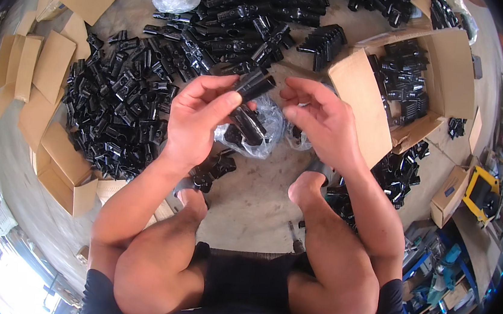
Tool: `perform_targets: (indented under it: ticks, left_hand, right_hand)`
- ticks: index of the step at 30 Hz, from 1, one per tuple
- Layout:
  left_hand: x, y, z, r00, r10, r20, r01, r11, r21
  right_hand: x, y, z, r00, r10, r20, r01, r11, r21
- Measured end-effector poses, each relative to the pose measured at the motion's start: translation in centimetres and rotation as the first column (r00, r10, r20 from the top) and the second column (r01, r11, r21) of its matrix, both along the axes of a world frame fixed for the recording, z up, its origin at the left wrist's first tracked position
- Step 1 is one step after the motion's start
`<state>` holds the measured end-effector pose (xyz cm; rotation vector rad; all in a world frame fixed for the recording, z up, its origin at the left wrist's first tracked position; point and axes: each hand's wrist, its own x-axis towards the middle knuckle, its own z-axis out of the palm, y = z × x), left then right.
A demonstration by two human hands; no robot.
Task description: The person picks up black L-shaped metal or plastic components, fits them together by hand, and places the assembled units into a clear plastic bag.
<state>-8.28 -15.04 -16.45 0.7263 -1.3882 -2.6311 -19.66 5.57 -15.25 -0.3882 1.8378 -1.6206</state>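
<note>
My left hand [201, 113] is closed round a short black tubular fitting [253, 84], gripping it between thumb and fingers. The fitting is tilted, with its open end toward my right hand. My right hand [323, 112] hovers just to the right of it, not touching it. Its fingers are curled in toward the thumb; anything small between them cannot be made out. Below the hands, on the floor between my feet, lies a clear plastic bag [270, 136] with black pieces at it. Another black tubular piece [248, 125] shows just beneath the held one.
A large heap of black fittings [121, 93] spreads at the left, more rows [241, 11] at the back. An open cardboard box [453, 73] with fittings stands at the right. Empty cartons [60, 163] line the left. A yellow-framed object [481, 194] is far right.
</note>
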Motion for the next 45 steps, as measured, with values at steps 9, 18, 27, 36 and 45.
perform_targets:
  ticks: [9, 18, 27, 36, 45]
  left_hand:
    - [0.6, -0.2, -1.9, 0.977, 0.028, 0.209, -0.088, 0.955, 0.284]
    - [1.1, 1.0, -2.4, 0.967, -0.008, 0.256, -0.064, 0.96, 0.272]
    - [1.7, 1.9, -3.4, 0.96, -0.049, 0.276, -0.053, 0.936, 0.349]
    - [1.0, 1.6, -2.6, 0.96, -0.041, 0.276, -0.066, 0.927, 0.369]
    - [-0.4, -1.4, 6.1, 0.99, 0.107, 0.088, -0.124, 0.968, 0.219]
  right_hand:
    - [0.5, 7.4, -11.6, 0.666, 0.745, -0.045, -0.224, 0.257, 0.94]
    - [1.1, 8.2, -16.8, 0.448, 0.807, -0.385, -0.091, 0.469, 0.879]
    - [1.8, 7.5, -16.8, 0.341, 0.854, -0.394, -0.029, 0.428, 0.903]
    - [1.3, 7.7, -16.4, 0.488, 0.773, -0.406, -0.06, 0.493, 0.868]
    - [0.5, 5.6, -5.9, 0.757, 0.253, -0.602, 0.024, 0.911, 0.413]
